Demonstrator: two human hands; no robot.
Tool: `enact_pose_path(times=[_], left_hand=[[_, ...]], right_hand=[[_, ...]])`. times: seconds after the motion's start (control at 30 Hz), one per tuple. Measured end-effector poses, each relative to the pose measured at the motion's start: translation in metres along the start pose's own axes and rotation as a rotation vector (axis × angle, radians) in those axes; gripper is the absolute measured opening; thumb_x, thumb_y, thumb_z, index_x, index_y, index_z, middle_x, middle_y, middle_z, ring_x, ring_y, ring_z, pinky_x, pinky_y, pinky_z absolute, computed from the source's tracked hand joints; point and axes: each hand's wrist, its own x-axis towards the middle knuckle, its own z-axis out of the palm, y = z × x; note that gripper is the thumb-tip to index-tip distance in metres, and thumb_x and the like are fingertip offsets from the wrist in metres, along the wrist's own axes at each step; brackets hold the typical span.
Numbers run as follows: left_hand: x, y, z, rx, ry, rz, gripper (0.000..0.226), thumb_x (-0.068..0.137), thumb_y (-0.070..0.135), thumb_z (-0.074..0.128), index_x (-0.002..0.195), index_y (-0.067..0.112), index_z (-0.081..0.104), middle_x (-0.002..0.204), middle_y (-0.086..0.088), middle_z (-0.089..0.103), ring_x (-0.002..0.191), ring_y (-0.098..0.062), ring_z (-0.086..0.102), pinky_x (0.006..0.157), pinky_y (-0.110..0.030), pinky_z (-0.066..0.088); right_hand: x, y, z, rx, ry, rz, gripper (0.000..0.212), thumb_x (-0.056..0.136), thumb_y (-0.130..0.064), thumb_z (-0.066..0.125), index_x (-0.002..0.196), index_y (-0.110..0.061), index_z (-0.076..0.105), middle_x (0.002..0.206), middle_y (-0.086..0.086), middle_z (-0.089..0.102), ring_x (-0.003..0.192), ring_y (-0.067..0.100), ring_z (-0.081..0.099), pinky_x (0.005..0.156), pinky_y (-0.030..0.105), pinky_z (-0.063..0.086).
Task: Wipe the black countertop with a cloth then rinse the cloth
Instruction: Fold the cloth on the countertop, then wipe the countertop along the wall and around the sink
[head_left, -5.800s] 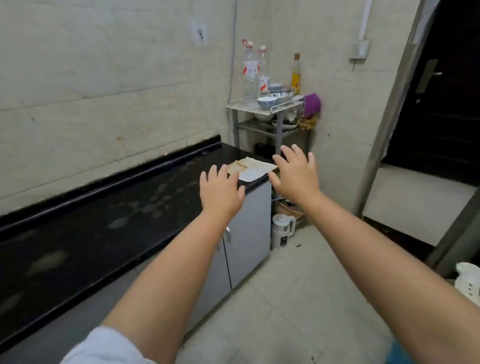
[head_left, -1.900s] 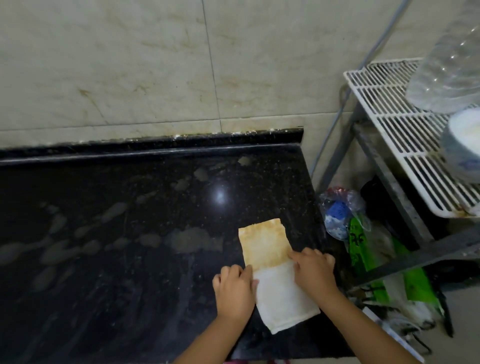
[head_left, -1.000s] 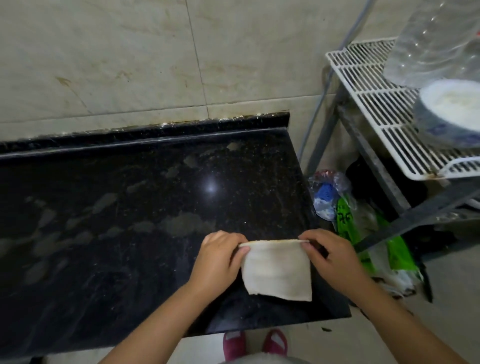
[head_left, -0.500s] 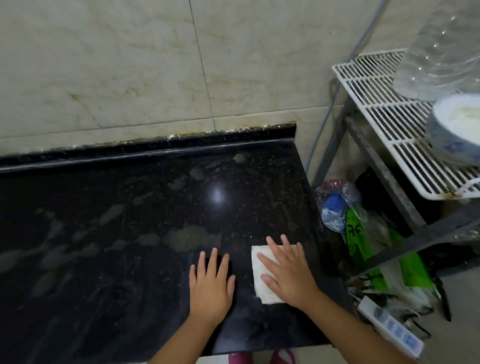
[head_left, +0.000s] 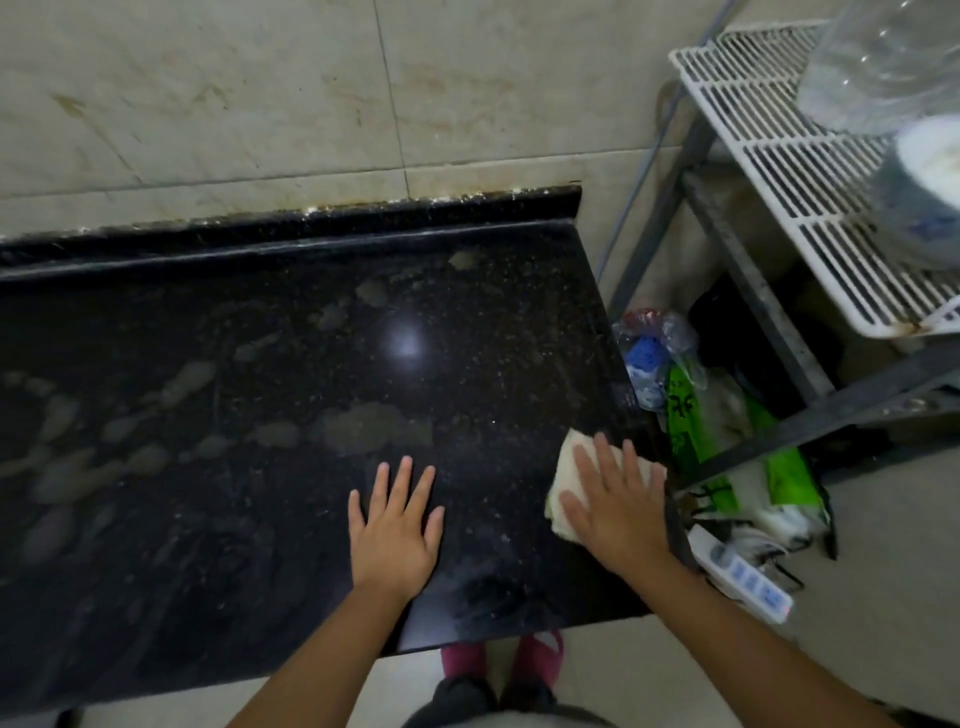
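The black countertop (head_left: 260, 374) fills the left and middle of the head view, marked with pale dried smears. A folded whitish cloth (head_left: 563, 467) lies near its right edge. My right hand (head_left: 615, 499) presses flat on the cloth with straight fingers and covers most of it. My left hand (head_left: 396, 519) rests flat on the bare stone to the left of the cloth, fingers spread, holding nothing.
A white wire rack (head_left: 800, 171) stands right of the counter with a clear bottle (head_left: 883, 57) and a bowl (head_left: 924, 192) on it. Plastic bags (head_left: 691, 415) and a white power strip (head_left: 743, 577) lie on the floor below. Tiled wall (head_left: 260, 88) behind.
Both hands folded the cloth in half, then laid flat. In the last half second my right hand slid the cloth rightward to the counter's right edge; my left hand stayed flat.
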Motion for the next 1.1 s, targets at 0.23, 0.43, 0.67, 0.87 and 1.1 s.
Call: enact_pose_path(times=[0.23, 0.43, 0.67, 0.87, 1.1], left_hand=[[0.003, -0.003, 0.006, -0.019, 0.021, 0.016, 0.07, 0.096, 0.045, 0.002, 0.115, 0.019, 0.064, 0.119, -0.009, 0.064, 0.109, -0.033, 0.06, 0.08, -0.06, 0.045], [0.005, -0.006, 0.012, -0.024, 0.087, 0.035, 0.069, 0.097, 0.045, 0.002, 0.115, 0.02, 0.063, 0.12, -0.007, 0.064, 0.113, -0.031, 0.057, 0.084, -0.058, 0.045], [0.007, -0.007, 0.01, -0.049, 0.112, 0.039, 0.062, 0.097, 0.045, 0.003, 0.121, 0.023, 0.055, 0.121, -0.006, 0.063, 0.12, -0.024, 0.035, 0.093, -0.047, 0.021], [0.007, -0.006, 0.006, 0.017, 0.127, 0.002, 0.064, 0.096, 0.046, 0.003, 0.115, 0.026, 0.061, 0.119, -0.003, 0.064, 0.118, -0.022, 0.039, 0.093, -0.05, 0.029], [-0.028, 0.006, -0.001, -0.059, 0.376, -0.162, 0.05, 0.096, 0.047, 0.006, 0.123, 0.027, 0.043, 0.126, -0.005, 0.059, 0.124, -0.024, 0.034, 0.1, -0.048, 0.016]], right_hand=[[-0.039, -0.08, 0.014, 0.085, -0.108, -0.091, 0.054, 0.082, -0.052, 0.029, 0.127, -0.025, 0.042, 0.134, 0.002, 0.053, 0.122, 0.028, 0.038, 0.101, 0.052, 0.028], [-0.064, 0.01, 0.019, 0.034, -0.09, 0.115, 0.063, 0.094, -0.057, 0.003, 0.13, -0.024, 0.043, 0.139, 0.001, 0.038, 0.124, 0.031, 0.036, 0.105, 0.047, 0.019], [0.071, -0.033, -0.023, 0.123, -0.162, 0.221, 0.06, 0.097, -0.048, 0.018, 0.149, -0.025, -0.002, 0.158, 0.001, -0.01, 0.144, 0.03, -0.011, 0.113, 0.054, -0.002], [0.006, -0.073, 0.01, 0.041, -0.084, -0.381, 0.054, 0.083, -0.053, 0.029, 0.128, -0.027, 0.043, 0.141, 0.001, 0.041, 0.13, 0.03, 0.036, 0.096, 0.051, 0.028], [0.03, 0.03, -0.004, -0.108, -0.055, -0.348, 0.076, 0.087, -0.061, -0.006, 0.14, -0.027, 0.036, 0.154, 0.0, 0.025, 0.138, 0.032, 0.028, 0.097, 0.061, 0.036]])
